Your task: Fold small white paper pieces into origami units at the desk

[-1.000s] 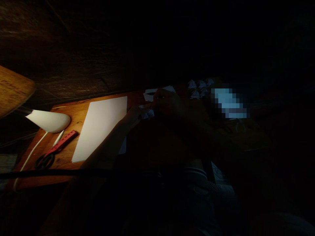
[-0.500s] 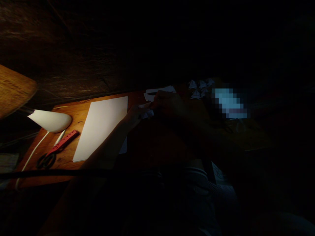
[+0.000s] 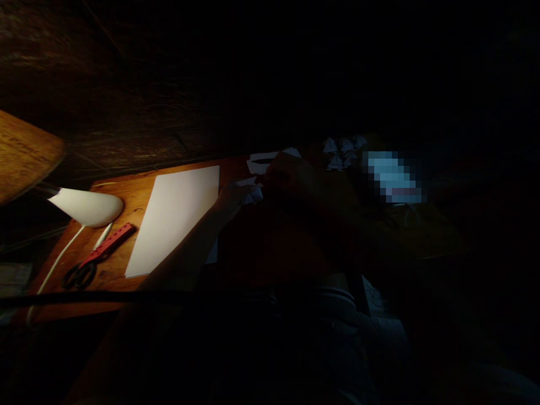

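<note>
On the dim middle of the table, my left hand [image 3: 230,198] pinches a small folded white paper [image 3: 253,196], whose pointed flaps stick out past the fingers. Close by on the right is my right hand [image 3: 290,171], its fingers curled and their tips beside the folded paper's edge. Deep shadow hides whether those fingertips grip anything. Behind the right hand lie white paper pieces [image 3: 259,164] with a dark, slim, pointed shape across them. Several small folded paper shapes [image 3: 336,162] are grouped farther right.
Large white sheets [image 3: 177,216] lie on the wooden table [image 3: 141,188] left of my forearm. A white lamp [image 3: 90,208], a pen [image 3: 102,236] and black-handled scissors [image 3: 80,275] with a red cover [image 3: 110,243] are farther left. A blurred-out glowing screen [image 3: 394,177] stands at right.
My right hand has moved slightly right, away from the folded paper, uncovering more of its flaps. My left hand keeps its hold in nearly the same spot.
</note>
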Demonstrator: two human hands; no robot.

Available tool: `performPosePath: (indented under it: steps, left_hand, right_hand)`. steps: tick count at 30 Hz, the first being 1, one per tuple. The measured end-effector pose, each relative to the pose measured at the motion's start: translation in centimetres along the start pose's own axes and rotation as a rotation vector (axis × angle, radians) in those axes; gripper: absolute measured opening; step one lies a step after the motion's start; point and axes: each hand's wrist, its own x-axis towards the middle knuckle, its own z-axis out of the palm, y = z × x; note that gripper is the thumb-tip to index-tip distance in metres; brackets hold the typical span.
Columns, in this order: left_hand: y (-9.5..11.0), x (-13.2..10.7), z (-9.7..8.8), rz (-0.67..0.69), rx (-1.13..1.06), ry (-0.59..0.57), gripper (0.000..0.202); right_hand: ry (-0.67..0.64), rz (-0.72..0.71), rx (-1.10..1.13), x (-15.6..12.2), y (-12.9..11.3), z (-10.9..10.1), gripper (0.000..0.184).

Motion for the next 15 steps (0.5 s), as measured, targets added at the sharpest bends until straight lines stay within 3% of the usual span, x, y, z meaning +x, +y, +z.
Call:
performPosePath:
  steps: [3, 8, 15]
  left_hand:
    - [-0.4, -0.2, 0.0, 0.037, 0.082, -0.036, 0.032]
    - [-0.9, -0.2, 0.2, 0.21, 0.244, -0.107, 0.034]
    - [-0.8, -0.3, 0.3, 0.284, 0.377, -0.104, 0.035]
  right_hand:
    - [0.035, 0.108, 0.109, 0.0, 0.5, -0.1, 0.022]
    - [-0.142, 0.167, 0.414, -0.2, 0.3, 0.7, 0.031]
    - [-0.156, 0.212, 0.529, -0.5, 0.1, 1.0, 0.025]
